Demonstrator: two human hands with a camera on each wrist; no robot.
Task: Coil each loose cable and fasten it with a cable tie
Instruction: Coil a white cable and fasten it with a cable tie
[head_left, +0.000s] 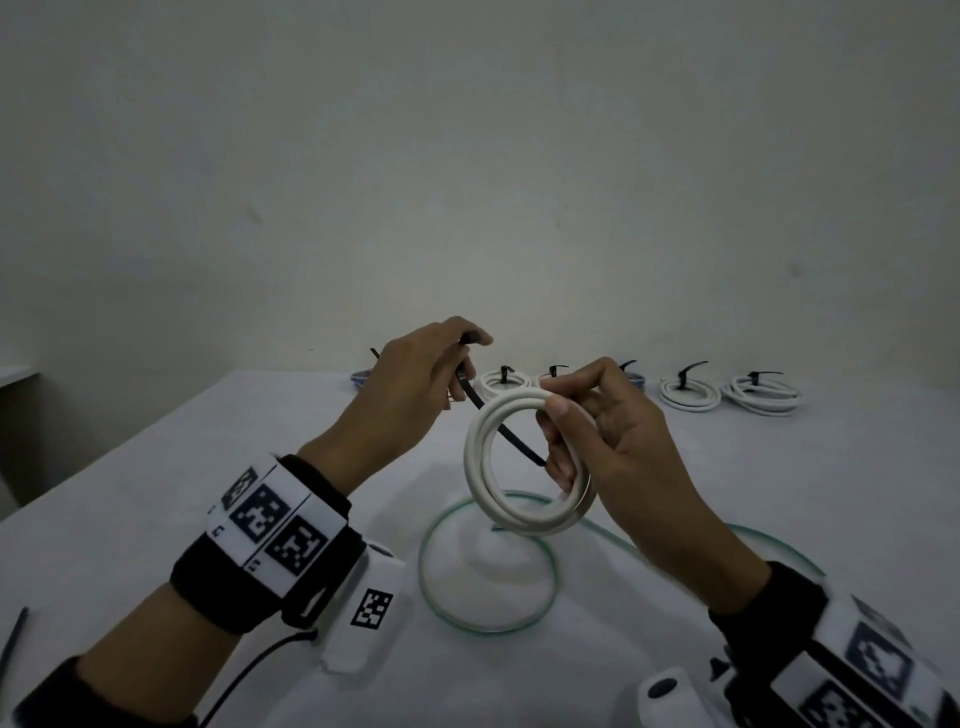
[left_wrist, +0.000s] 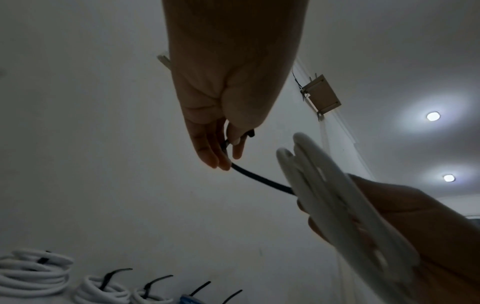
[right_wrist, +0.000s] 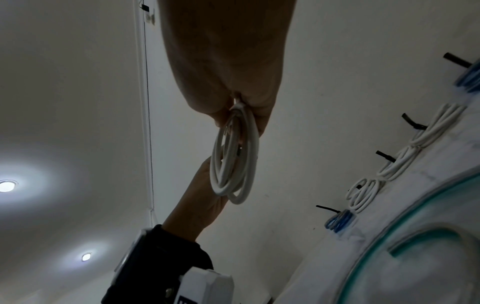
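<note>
The person's right hand (head_left: 613, 441) holds a coiled white cable (head_left: 519, 467) up above the tabletop (head_left: 156, 493), the loops standing nearly on edge; thumb and fingers are curled round the right side of the coil in a firm grip. From the right wrist view the same coil (right_wrist: 233, 156) hangs down from that hand, several turns bunched together.

The left hand (head_left: 415, 384) sits just to the left of the coil and a little higher, pinching the upper end of a black cable tie (head_left: 498, 421) between thumb and fingers (so that grip is closed on the tie). The tie runs down and to the right, through the open middle of the coil, to the fingers of the right hand, where its lower end disappears. The left wrist view shows the tie (left_wrist: 259, 179) leaving the left fingertips (left_wrist: 221, 160) and passing behind the white loops (left_wrist: 337, 205).

Below the raised coil, flat on the tabletop, lies a loose translucent green cable (head_left: 488, 618) curved into a wide ring, with more of it trailing off to the right under the right forearm.

Along the far edge of the tabletop stands a row of coiled cables already bound (head_left: 727, 392), mostly white, each with a black tie tail sticking up; two blue ones (right_wrist: 340, 221) show in the right wrist view. Another black strip (head_left: 13, 644) lies at the near left edge.
</note>
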